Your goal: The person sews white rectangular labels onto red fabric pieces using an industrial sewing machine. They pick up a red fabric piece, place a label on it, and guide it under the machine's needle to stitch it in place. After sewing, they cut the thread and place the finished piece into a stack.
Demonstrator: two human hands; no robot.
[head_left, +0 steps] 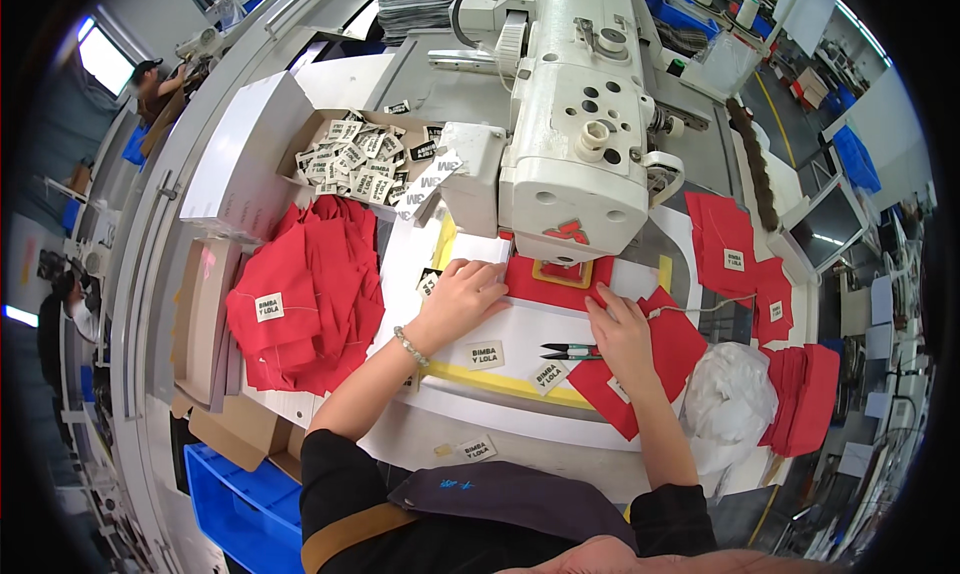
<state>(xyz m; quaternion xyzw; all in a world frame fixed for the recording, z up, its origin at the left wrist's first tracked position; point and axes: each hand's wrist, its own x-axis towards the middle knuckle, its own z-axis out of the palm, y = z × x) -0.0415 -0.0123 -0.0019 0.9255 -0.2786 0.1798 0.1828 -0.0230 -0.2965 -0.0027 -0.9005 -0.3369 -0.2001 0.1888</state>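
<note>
A red fabric piece (530, 287) lies under the head of a white industrial sewing machine (575, 164), with a yellow frame (548, 275) pressed on it. My left hand (464, 296) rests flat at the cloth's left end, fingers stretched out. At its right end, my right hand (622, 336) has its fingers spread and lying down, touching the edge. Thread snips (571, 352) lie just left of my right hand. Below them are loose pale woven labels (485, 355). Another red piece (668, 349) lies partly beneath my right wrist.
A large heap of red pieces (320, 304) is at the left, beside an open cardboard box of labels (360, 159). On the right are stacked red pieces (805, 399) and a white plastic bag (728, 404). A blue crate (240, 504) stands at lower left.
</note>
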